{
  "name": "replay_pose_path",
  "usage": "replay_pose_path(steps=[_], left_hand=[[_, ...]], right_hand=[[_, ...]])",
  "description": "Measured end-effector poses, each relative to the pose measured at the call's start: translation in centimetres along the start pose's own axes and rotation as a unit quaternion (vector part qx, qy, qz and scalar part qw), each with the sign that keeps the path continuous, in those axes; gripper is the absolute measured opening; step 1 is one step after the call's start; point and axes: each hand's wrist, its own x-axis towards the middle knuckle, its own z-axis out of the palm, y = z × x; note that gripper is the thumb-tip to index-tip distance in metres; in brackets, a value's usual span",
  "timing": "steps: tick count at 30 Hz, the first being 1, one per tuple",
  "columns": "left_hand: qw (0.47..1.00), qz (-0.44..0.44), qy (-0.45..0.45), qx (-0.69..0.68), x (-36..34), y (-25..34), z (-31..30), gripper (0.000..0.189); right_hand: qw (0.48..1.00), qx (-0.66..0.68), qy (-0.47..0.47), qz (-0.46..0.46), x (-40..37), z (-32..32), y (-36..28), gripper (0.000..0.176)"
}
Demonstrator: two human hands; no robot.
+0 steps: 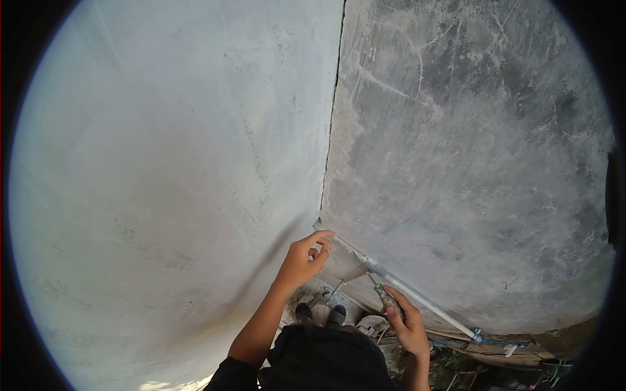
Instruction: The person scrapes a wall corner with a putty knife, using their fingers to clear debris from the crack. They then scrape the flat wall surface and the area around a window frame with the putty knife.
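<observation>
My left hand point(308, 257) is raised by the corner where the two walls meet, its index finger reaching to the end of a pale pipe point(427, 302). The other fingers curl in, and whatever they may hold is too small to make out. My right hand point(405, 319) is wrapped round the worn handle of a tool point(387, 300) with a green collar. Its thin metal shaft points up and left to the pipe's underside, near a grey fitting point(374, 266). The tip's exact contact is unclear.
A pale wall point(163, 150) stands on the left and a mottled grey wall point(469, 150) on the right, with a dark crack between them. Below are my shoes point(336, 315), a thin pipe with a valve-like piece, plants, and blue cord point(508, 341) at the lower right.
</observation>
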Motion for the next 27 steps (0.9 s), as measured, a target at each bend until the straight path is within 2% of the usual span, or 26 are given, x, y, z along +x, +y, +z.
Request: replay_pose_path(steps=[2, 4, 6, 7, 10, 13, 16, 19, 22, 23, 25, 27], left_hand=[[0.998, 0.047, 0.028, 0.029, -1.4, -3.0, 1.9, 0.052], [0.992, 0.091, 0.058, 0.065, -1.3, -3.5, 3.3, 0.061], [0.983, 0.122, 0.088, 0.108, -2.0, -2.3, 4.7, 0.073], [0.981, 0.101, 0.086, 0.143, -1.9, -2.0, 4.8, 0.085], [0.952, 0.111, 0.138, 0.251, -0.8, -0.9, 4.6, 0.084], [0.957, 0.127, 0.117, 0.233, 0.6, 0.8, 3.4, 0.080], [0.968, 0.209, 0.090, 0.101, 2.3, 2.0, 2.3, 0.071], [0.981, 0.158, 0.048, -0.104, 2.7, 4.0, 1.9, 0.059], [0.970, 0.171, 0.103, -0.138, 2.9, 5.6, 1.5, 0.049], [0.959, 0.224, 0.138, -0.105, 3.3, 5.5, 1.6, 0.046], [0.921, 0.328, 0.206, -0.040, 4.1, 5.2, 1.7, 0.041], [0.889, 0.414, 0.192, 0.031, 4.4, 6.0, 1.6, 0.042]], right_hand=[[0.997, 0.056, -0.008, 0.057, 0.5, 0.8, -0.5, 0.042], [0.996, 0.069, -0.023, 0.042, 1.5, 1.6, -0.7, 0.039], [0.998, 0.052, -0.039, 0.001, 2.7, 2.3, -1.1, 0.035], [0.998, 0.052, -0.046, -0.006, 3.1, 2.7, -1.7, 0.033], [0.988, -0.016, -0.054, -0.144, 4.7, 3.3, -3.4, 0.037], [0.989, -0.012, -0.079, -0.127, 5.3, 2.8, -5.1, 0.042], [0.978, 0.007, -0.077, -0.194, 6.2, 1.9, -4.5, 0.045], [0.957, -0.115, -0.073, -0.257, 6.9, 0.0, -5.4, 0.052], [0.951, -0.163, 0.019, -0.263, 6.6, -0.9, -8.6, 0.058], [0.950, -0.189, 0.038, -0.245, 6.4, -1.3, -10.1, 0.061], [0.936, -0.218, 0.046, -0.271, 6.4, -2.5, -12.5, 0.062], [0.918, -0.238, 0.075, -0.308, 6.7, -3.4, -13.7, 0.059]])
